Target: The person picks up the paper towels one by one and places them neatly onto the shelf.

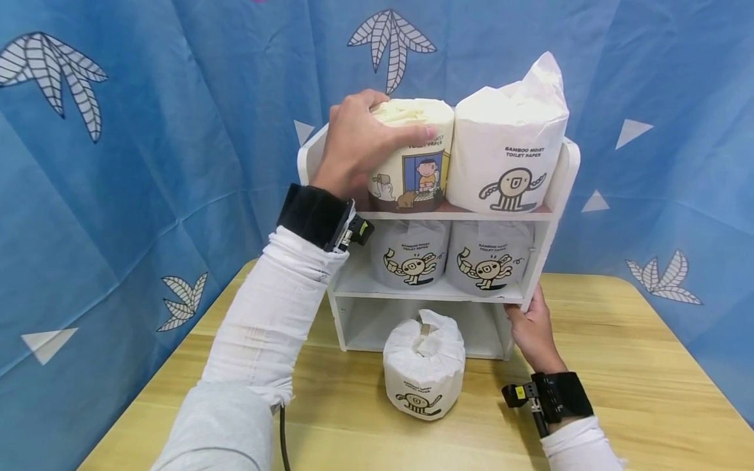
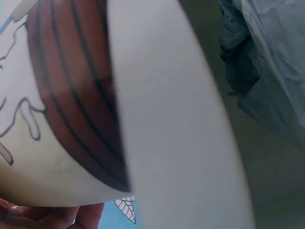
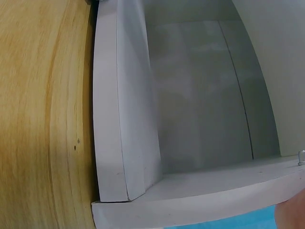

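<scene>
My left hand [image 1: 368,140] grips a toilet paper roll [image 1: 412,176] in a pale yellow cartoon wrapper, with the thumb across its front. This roll sits at the left of the top level of a white shelf [image 1: 406,294]. In the left wrist view, fingertips [image 2: 88,215] show along the roll's edge. Beside it stands a larger white-wrapped toilet paper roll [image 1: 506,150] with a twisted top. Low on the shelf's right side, my right hand [image 1: 535,330] holds the side panel; its fingers are partly hidden behind it. The right wrist view looks into the bottom compartment [image 3: 205,95].
Two white-wrapped rolls, a left one [image 1: 409,255] and a right one [image 1: 489,258], fill the middle level. Another wrapped roll [image 1: 424,373] stands on the wooden table [image 1: 618,366] before the bottom compartment. A blue patterned curtain [image 1: 235,98] hangs behind. A black cable [image 1: 283,438] hangs by my left sleeve.
</scene>
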### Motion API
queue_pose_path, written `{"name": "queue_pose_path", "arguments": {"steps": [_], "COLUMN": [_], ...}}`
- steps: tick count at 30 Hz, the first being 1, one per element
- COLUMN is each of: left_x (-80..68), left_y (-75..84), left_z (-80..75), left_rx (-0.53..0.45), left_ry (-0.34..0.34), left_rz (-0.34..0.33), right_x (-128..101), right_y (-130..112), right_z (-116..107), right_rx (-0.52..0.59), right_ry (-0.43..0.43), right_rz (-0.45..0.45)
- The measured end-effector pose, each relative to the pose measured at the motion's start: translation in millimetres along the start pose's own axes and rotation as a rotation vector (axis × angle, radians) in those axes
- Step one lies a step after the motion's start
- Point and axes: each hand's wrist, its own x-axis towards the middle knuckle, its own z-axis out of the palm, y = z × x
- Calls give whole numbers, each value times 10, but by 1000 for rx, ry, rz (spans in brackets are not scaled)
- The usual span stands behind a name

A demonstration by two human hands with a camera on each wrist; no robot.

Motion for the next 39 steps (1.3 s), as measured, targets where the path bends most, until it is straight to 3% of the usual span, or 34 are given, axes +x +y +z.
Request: {"name": "queue_pose_path", "arguments": {"steps": [11, 21, 30, 39], "left_x": [44, 13, -63, -218], "left_y": [-47, -48, -106, -255], "left_z": [30, 27, 13, -31], "left_rx": [-13, 123, 274, 277], "left_ry": [-28, -40, 64, 117], "left_rz": [6, -2, 112, 209], "right_x": [41, 33, 27, 20], "right_y": [19, 9, 15, 5], "right_z": [-11, -7, -3, -4], "right_rx": [6, 16, 15, -9], "right_ry": [-4, -9, -19, -16], "right_rz": [-20, -2, -18, -3]}}
